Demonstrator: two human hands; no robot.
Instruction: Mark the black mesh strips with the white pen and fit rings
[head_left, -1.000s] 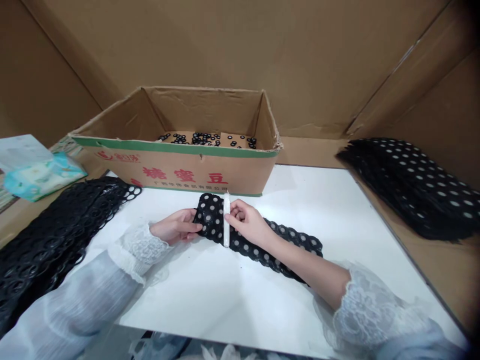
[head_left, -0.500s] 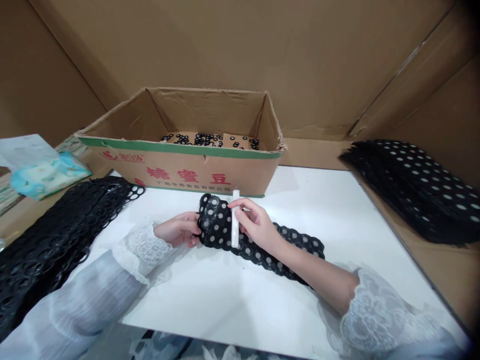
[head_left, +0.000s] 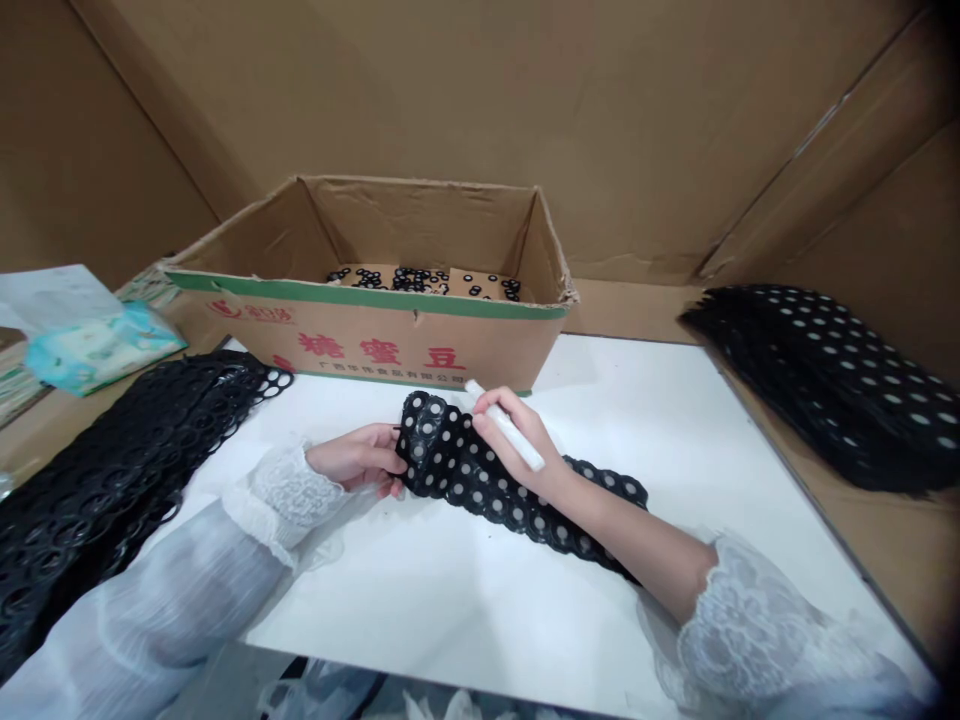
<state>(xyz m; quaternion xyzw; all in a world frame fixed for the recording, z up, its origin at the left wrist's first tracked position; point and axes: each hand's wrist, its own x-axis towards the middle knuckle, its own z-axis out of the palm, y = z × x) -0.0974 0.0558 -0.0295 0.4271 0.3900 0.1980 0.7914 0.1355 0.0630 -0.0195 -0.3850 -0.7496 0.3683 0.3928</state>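
A black strip of joined rings with pale round centres lies across the white tabletop, its left end slightly raised. My left hand pinches that left end between thumb and fingers. Over the middle of the strip, my right hand is closed round a white pen-like stick, which slants from upper left to lower right. My right forearm covers part of the strip's right end. Whether the stick touches the strip, I cannot tell.
Behind the strip stands an open cardboard box holding many small black rings. Black ring sheets are piled at left, beside a blue-green tissue pack. A dotted black stack lies at right, and cardboard walls surround the table.
The white stick has turned from upright to slanting, its lower end swinging right. My right hand has shifted slightly right with it. My left hand stays on the strip's end.
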